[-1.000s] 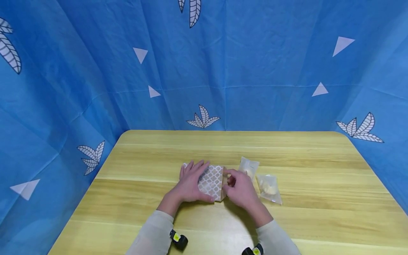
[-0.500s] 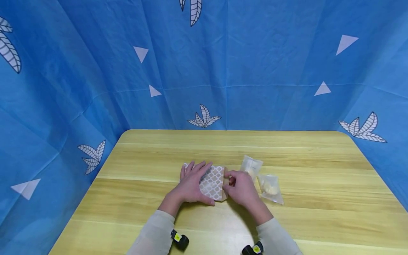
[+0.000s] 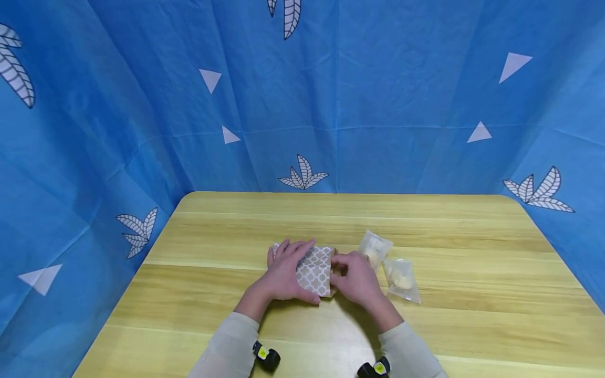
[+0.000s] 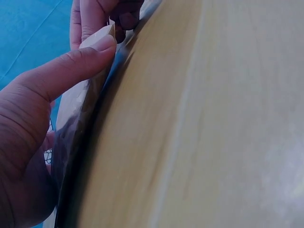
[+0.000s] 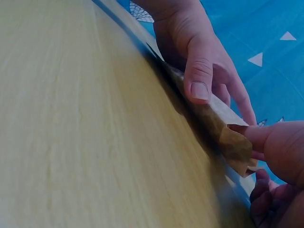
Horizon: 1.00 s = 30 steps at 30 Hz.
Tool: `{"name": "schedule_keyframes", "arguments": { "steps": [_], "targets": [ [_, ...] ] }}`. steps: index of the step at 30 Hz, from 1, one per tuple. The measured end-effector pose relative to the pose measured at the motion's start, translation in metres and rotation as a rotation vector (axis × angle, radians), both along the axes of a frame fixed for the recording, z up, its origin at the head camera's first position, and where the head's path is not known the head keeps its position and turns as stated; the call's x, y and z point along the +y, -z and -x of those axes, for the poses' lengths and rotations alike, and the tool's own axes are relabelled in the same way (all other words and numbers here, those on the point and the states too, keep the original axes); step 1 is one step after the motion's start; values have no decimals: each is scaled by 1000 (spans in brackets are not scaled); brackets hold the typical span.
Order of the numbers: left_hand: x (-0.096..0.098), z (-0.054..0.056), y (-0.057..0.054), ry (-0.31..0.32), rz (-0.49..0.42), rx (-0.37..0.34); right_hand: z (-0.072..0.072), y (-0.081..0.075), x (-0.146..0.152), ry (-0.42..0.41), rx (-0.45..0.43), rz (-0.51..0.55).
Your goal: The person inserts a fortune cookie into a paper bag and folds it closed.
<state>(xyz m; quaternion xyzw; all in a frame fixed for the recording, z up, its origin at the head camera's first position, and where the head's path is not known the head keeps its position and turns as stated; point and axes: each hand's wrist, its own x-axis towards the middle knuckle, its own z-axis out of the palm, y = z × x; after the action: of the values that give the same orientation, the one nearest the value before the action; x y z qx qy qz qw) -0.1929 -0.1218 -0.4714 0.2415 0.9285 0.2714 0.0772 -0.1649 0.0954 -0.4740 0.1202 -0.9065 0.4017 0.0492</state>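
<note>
While the left hand (image 3: 283,275) is lying spread across a paper bag (image 3: 315,270) with a white lattice print over brown, the right hand (image 3: 356,277) is gripping the bag's right end between thumb and forefinger, the other fingers curling in toward the palm. Both hands are touching the bag but are keeping clear of each other, and the bag is lying flat around the middle of the table (image 3: 212,226). At its right end, seen from the right wrist, plain brown paper (image 5: 235,147) is showing creased and folded; the inside is hiding from view, so I cannot tell what the bag is holding. Just beyond the right hand, a translucent sachet (image 3: 376,244) is lying at a slant, its lower part partly disappearing behind the knuckles; something pale is showing inside, too unclear to name. Beside it, farther to the right, a second sachet (image 3: 410,291) is lying on the table and is holding a pale, cream-coloured lump (image 3: 403,282). Light sleeves (image 3: 229,341) are covering the forearms, and a blue curtain (image 3: 402,94) with leaf and triangle prints is hanging behind the table.
</note>
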Motion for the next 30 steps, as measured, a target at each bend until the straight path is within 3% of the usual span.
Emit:
{"name": "schedule_keyframes", "arguments": {
  "steps": [15, 30],
  "targets": [
    [0, -1, -5, 38, 3, -5, -4, 0, 3, -71, -28, -43],
    [2, 0, -5, 42, -25, 2, -4, 1, 6, -162, 6, 48]
  ]
}}
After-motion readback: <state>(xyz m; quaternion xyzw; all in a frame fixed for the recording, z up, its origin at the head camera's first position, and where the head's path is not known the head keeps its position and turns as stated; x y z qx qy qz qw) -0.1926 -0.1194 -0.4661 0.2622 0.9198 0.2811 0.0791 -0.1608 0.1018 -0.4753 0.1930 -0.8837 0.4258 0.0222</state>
